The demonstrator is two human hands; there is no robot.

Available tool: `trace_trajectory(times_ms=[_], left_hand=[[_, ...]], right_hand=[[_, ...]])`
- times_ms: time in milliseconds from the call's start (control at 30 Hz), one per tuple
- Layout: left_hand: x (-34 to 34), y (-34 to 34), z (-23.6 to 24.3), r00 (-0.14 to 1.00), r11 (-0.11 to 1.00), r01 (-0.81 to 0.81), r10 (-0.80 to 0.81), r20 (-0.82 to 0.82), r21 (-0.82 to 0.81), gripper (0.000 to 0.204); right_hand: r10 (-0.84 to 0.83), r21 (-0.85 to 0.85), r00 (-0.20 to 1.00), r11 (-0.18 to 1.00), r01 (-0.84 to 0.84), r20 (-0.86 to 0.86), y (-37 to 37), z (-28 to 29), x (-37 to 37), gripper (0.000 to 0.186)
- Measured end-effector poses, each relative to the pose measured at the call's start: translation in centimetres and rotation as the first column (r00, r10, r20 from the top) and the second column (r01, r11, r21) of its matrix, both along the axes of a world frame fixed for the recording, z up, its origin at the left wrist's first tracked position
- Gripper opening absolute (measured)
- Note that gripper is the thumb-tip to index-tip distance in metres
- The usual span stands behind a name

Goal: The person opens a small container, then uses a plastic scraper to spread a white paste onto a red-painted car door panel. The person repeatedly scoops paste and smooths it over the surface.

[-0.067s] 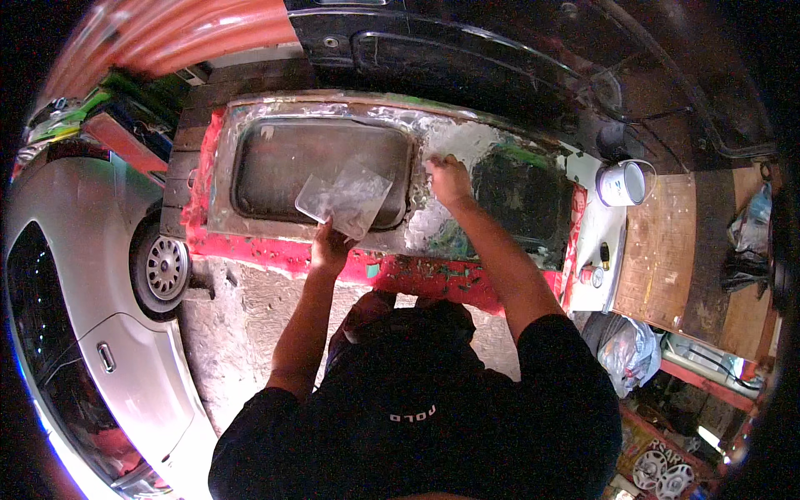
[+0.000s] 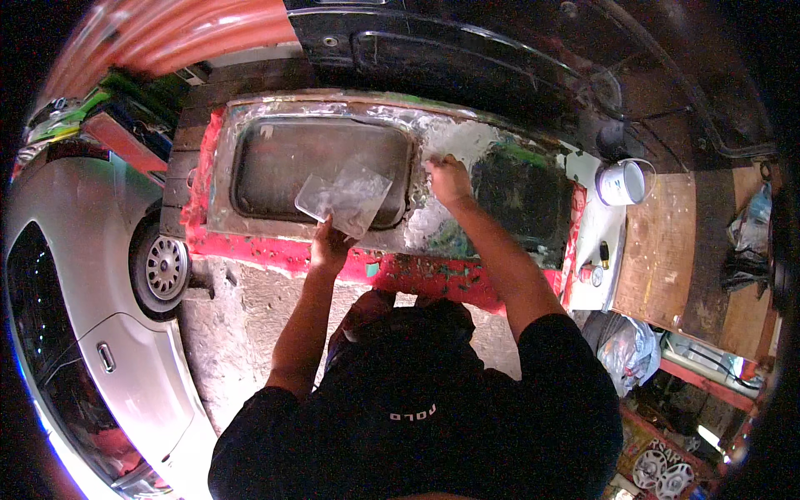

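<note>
A red car body panel (image 2: 275, 250) lies flat in front of me, its top sanded to bare grey metal with pale filler patches. My left hand (image 2: 329, 246) grips the near edge of a translucent flat sheet (image 2: 343, 196) smeared with grey paste and holds it tilted over the panel's left recess. My right hand (image 2: 448, 179) presses down on the grey strip between the two recesses. Its fingers are curled, and whatever is under them is hidden.
A white open can (image 2: 621, 182) stands right of the panel, beside a wooden board (image 2: 658, 250). Small bottles (image 2: 593, 271) lie on a pale strip, with a plastic bag (image 2: 629, 350) below them. A silver car (image 2: 92, 275) with its wheel (image 2: 165, 267) is at left.
</note>
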State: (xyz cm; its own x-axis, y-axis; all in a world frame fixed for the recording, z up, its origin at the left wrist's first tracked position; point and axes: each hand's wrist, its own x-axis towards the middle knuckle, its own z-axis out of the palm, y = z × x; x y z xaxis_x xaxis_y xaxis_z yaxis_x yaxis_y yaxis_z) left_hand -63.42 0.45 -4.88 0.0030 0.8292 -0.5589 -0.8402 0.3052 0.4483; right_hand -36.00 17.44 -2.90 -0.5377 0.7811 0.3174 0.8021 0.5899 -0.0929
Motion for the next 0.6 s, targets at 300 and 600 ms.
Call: trace_trajectory(times_ms=[300, 600], left_hand=[[0.1, 1.1, -1.1, 0.999, 0.998, 0.002, -0.004, 0.045, 0.058, 0.045], [0.6, 1.1, -0.2, 1.000, 0.999, -0.004, 0.006, -0.030, 0.049, 0.057]], right_hand=[[0.000, -0.289, 0.974, 0.955, 0.067, 0.225, -1.5, 3.4, 0.2, 0.023], [-0.247, -0.232, 0.965, 0.947, 0.221, -0.089, -1.8, 3.6, 2.7, 0.026]])
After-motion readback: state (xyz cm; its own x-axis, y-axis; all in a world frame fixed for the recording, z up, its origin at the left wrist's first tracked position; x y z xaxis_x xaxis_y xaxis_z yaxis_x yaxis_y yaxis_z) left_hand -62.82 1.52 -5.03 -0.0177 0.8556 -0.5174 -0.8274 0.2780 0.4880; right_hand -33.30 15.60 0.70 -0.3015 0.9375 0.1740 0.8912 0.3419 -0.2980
